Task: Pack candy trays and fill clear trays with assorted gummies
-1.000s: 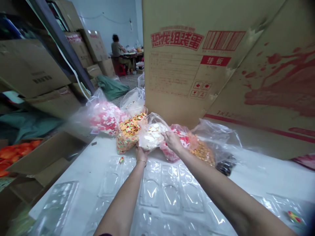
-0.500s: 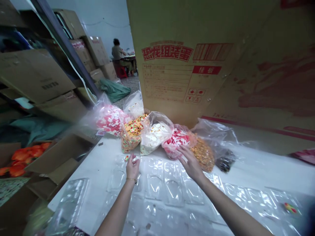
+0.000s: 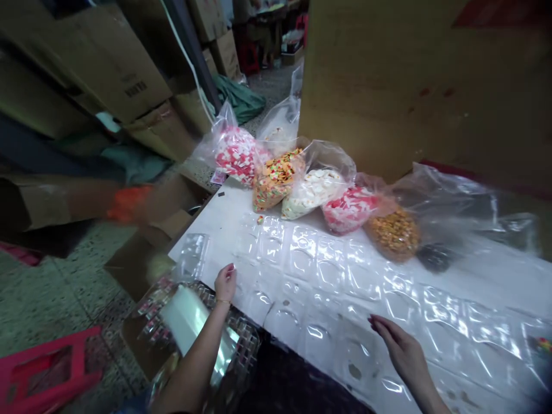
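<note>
Rows of clear moulded plastic trays (image 3: 330, 261) lie on the white table. My left hand (image 3: 225, 282), its fingers curled together, is over the left part of the table beside the trays; whatever it may hold is hidden. Over the trays further right, my right hand (image 3: 399, 345) hovers with fingers stretched out and nothing visible in it. One small colourful piece (image 3: 260, 219) rests by the far left tray, and another colourful piece (image 3: 544, 344) is at the right edge. A stack of clear trays (image 3: 192, 256) stands at the table's left corner.
Behind the trays stand plastic bags of small pieces: pink and white (image 3: 236, 154), orange (image 3: 278, 178), white (image 3: 317, 187), and golden-brown (image 3: 394, 233). A large carton (image 3: 366, 80) rises behind. A box of shiny packs (image 3: 198, 322) is at left, a red stool (image 3: 52, 368) on the floor.
The view has swung left and down. Both hands have drawn back from near the bags towards the front of the table, and the right hand has moved away from the pink bag.
</note>
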Motion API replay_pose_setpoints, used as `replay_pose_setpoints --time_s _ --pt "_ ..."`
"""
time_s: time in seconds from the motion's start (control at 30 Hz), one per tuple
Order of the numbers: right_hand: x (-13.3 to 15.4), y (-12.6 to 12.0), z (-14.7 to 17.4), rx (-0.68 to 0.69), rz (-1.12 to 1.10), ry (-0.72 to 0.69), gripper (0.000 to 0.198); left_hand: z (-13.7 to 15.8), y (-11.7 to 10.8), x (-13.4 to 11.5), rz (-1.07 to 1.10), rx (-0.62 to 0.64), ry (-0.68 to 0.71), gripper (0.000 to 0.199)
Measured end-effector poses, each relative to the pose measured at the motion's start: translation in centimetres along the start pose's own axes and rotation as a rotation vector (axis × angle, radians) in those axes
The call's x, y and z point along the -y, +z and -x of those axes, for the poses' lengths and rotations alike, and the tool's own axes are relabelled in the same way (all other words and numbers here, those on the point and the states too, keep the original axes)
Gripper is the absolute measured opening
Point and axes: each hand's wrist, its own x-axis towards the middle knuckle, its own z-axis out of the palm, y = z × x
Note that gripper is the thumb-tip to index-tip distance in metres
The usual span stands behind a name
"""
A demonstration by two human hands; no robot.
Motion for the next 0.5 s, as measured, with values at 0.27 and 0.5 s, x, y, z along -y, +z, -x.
replay_pose_setpoints --time_s 0.27,0.5 --pt "2.1 2.2 0.4 0.065 0.134 -0.119 0.037 -6.1 3.4 -5.8 -0.315 0.078 0.340 0.029" --pt "-0.3 1.9 3.2 0.090 0.215 -0.189 0.027 -11.1 10.6 -9.4 -0.367 0.207 0.415 0.028"
